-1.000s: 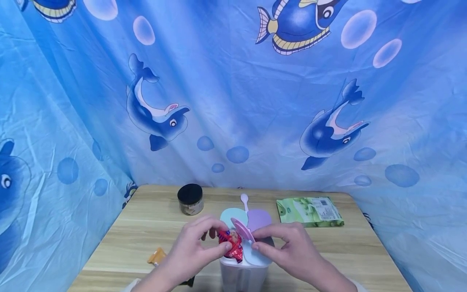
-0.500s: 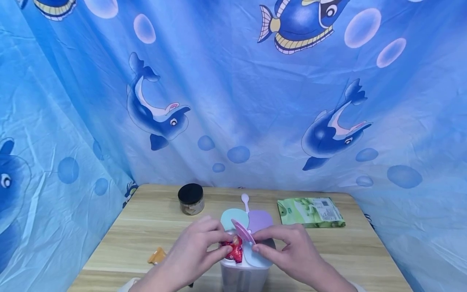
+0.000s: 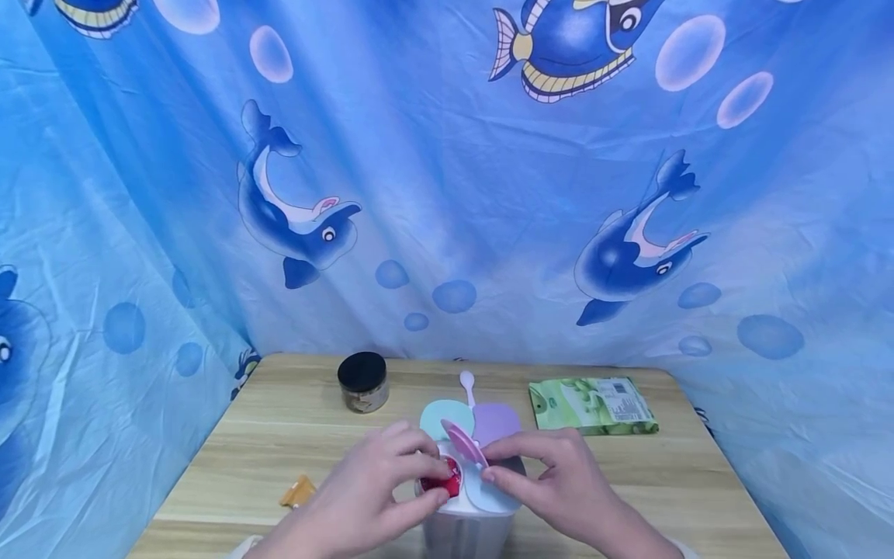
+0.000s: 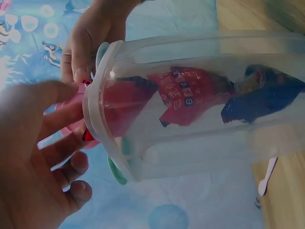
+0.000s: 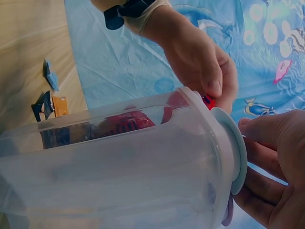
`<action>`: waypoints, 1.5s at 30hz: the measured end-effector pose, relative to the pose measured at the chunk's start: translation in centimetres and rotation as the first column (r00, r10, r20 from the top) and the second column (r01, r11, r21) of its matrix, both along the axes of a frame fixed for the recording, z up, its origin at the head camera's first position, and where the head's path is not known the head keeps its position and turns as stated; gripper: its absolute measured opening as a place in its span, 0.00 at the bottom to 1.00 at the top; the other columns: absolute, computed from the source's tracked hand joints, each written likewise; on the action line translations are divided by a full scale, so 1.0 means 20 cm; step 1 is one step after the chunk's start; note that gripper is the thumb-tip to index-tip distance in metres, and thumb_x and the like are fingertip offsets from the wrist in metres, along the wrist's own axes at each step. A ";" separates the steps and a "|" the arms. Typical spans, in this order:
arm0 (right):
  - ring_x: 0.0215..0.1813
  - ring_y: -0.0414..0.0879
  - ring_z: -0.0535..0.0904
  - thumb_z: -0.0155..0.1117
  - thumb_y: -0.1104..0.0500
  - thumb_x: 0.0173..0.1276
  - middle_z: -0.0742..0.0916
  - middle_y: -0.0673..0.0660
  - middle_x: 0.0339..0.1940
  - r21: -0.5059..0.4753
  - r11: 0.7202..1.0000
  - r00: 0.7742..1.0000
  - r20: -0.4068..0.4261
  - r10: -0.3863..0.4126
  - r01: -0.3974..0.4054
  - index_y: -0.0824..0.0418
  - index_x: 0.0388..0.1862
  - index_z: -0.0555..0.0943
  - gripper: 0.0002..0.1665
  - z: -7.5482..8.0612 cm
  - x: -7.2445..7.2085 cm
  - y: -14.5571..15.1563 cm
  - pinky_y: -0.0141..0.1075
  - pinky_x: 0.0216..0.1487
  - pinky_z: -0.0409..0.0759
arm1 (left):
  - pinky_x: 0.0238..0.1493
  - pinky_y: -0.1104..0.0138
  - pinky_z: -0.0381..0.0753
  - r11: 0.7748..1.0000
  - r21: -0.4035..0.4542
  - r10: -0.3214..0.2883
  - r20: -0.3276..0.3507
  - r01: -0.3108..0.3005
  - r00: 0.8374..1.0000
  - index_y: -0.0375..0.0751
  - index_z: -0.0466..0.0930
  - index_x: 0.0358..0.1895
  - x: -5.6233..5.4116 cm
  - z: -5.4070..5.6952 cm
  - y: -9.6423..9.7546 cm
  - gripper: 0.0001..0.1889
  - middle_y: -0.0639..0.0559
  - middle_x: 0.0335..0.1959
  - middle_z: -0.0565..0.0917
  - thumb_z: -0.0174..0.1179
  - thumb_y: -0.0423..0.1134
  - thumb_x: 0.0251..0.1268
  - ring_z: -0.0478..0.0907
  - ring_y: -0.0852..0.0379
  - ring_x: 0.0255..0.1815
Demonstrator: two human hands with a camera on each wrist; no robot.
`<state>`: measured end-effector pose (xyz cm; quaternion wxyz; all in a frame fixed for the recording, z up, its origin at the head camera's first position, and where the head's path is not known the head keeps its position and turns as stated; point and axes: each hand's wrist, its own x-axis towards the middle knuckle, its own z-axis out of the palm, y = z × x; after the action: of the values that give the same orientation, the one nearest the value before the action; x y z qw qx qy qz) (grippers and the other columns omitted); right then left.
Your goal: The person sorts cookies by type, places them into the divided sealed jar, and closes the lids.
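Observation:
A tall clear plastic container (image 3: pixel 464 534) with several coloured flap lids stands at the table's near side. My left hand (image 3: pixel 377 485) pinches a red wrapped snack packet (image 3: pixel 447 483) at the opening, most of it inside the rim. Raised over that opening is the pink lid (image 3: pixel 464 444), pinched by my right hand (image 3: pixel 559 477) between thumb and fingers. Through the wall, in the left wrist view, another red packet (image 4: pixel 193 95) and a dark blue packet (image 4: pixel 267 93) show lower down. The light blue lid (image 3: pixel 489 497), teal lid (image 3: pixel 447 419) and purple lid (image 3: pixel 497 421) lie flat.
At the back left stands a black-lidded jar (image 3: pixel 364 382). A pale spoon (image 3: pixel 468 388) lies behind the container, and a green bag (image 3: pixel 594 406) lies back right. Left of the container are an orange packet (image 3: pixel 299 492), a black packet (image 5: pixel 44 106) and a blue packet (image 5: pixel 51 75).
My left hand has pushed the red packet down into the opening, so less of it shows above the rim. My right hand still holds the pink lid raised.

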<state>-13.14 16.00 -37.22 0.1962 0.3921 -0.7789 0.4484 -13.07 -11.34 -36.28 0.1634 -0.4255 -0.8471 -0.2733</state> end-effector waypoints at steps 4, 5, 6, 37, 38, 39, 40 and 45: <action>0.40 0.35 0.88 0.77 0.61 0.64 0.92 0.45 0.38 -0.003 1.000 1.000 -0.011 0.007 -0.007 0.52 0.43 0.90 0.09 0.00 0.00 0.00 0.28 0.41 0.84 | 0.45 0.70 0.72 0.991 -0.130 -0.033 0.010 0.034 0.999 0.65 0.89 0.49 0.01 0.01 -0.02 0.12 0.76 0.45 0.83 0.62 0.59 0.71 0.69 0.71 0.45; 0.40 0.35 0.88 0.77 0.61 0.64 0.92 0.45 0.38 -0.004 1.000 1.000 -0.016 0.007 -0.007 0.52 0.43 0.90 0.10 0.00 0.00 0.00 0.28 0.41 0.84 | 0.46 0.69 0.71 0.984 -0.171 -0.035 0.031 0.040 0.999 0.65 0.88 0.51 0.01 0.01 -0.02 0.14 0.76 0.46 0.83 0.60 0.62 0.72 0.69 0.71 0.46; 0.40 0.35 0.88 0.77 0.61 0.64 0.92 0.45 0.38 -0.005 1.000 1.000 -0.017 0.008 -0.008 0.52 0.43 0.90 0.10 0.00 0.00 0.00 0.28 0.42 0.84 | 0.47 0.68 0.71 0.977 -0.207 -0.036 0.058 0.047 0.998 0.65 0.87 0.52 0.01 0.01 -0.02 0.17 0.76 0.47 0.83 0.58 0.64 0.72 0.69 0.70 0.47; 0.42 0.38 0.89 0.80 0.61 0.60 0.92 0.47 0.39 0.032 0.999 0.994 -0.108 0.033 -0.030 0.53 0.46 0.90 0.14 0.00 0.00 -0.01 0.26 0.45 0.84 | 0.34 0.68 0.77 0.936 0.140 0.238 0.423 -0.323 0.874 0.63 0.84 0.37 -0.08 0.13 0.10 0.14 0.70 0.34 0.83 0.70 0.65 0.58 0.78 0.63 0.34; 0.43 0.38 0.89 0.79 0.60 0.61 0.92 0.47 0.41 0.047 0.998 0.995 -0.095 0.036 -0.031 0.53 0.47 0.89 0.15 0.00 0.00 0.00 0.27 0.46 0.84 | 0.34 0.68 0.77 0.939 0.146 0.225 0.423 -0.312 0.878 0.62 0.84 0.38 -0.07 0.13 0.09 0.14 0.70 0.35 0.83 0.71 0.63 0.58 0.79 0.63 0.35; 0.45 0.38 0.88 0.79 0.58 0.61 0.92 0.46 0.42 0.061 0.998 0.996 -0.082 0.037 -0.032 0.52 0.48 0.89 0.15 0.00 0.01 0.01 0.27 0.48 0.84 | 0.35 0.67 0.77 0.942 0.154 0.210 0.424 -0.298 0.881 0.60 0.85 0.39 -0.07 0.13 0.09 0.14 0.69 0.36 0.84 0.72 0.61 0.58 0.79 0.63 0.36; 0.47 0.39 0.88 0.79 0.57 0.61 0.92 0.46 0.44 0.074 0.997 0.997 -0.072 0.035 -0.029 0.52 0.49 0.89 0.16 0.00 0.01 0.02 0.28 0.51 0.83 | 0.36 0.66 0.77 0.945 0.161 0.194 0.425 -0.284 0.884 0.59 0.85 0.41 -0.07 0.12 0.08 0.13 0.69 0.36 0.84 0.72 0.59 0.58 0.79 0.63 0.37; 0.60 0.45 0.83 0.82 0.49 0.57 0.87 0.48 0.57 0.139 0.990 0.998 -0.068 -0.006 0.015 0.49 0.57 0.86 0.28 -0.03 0.02 0.06 0.37 0.61 0.81 | 0.42 0.65 0.77 0.962 0.179 0.120 0.406 -0.207 0.906 0.60 0.86 0.46 -0.05 0.08 0.02 0.12 0.68 0.40 0.84 0.72 0.53 0.61 0.79 0.63 0.40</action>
<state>-12.75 17.22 -37.73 0.1968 0.4158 -0.8033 0.3784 -14.07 -10.92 -34.67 0.0592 -0.2691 -0.8602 -0.4292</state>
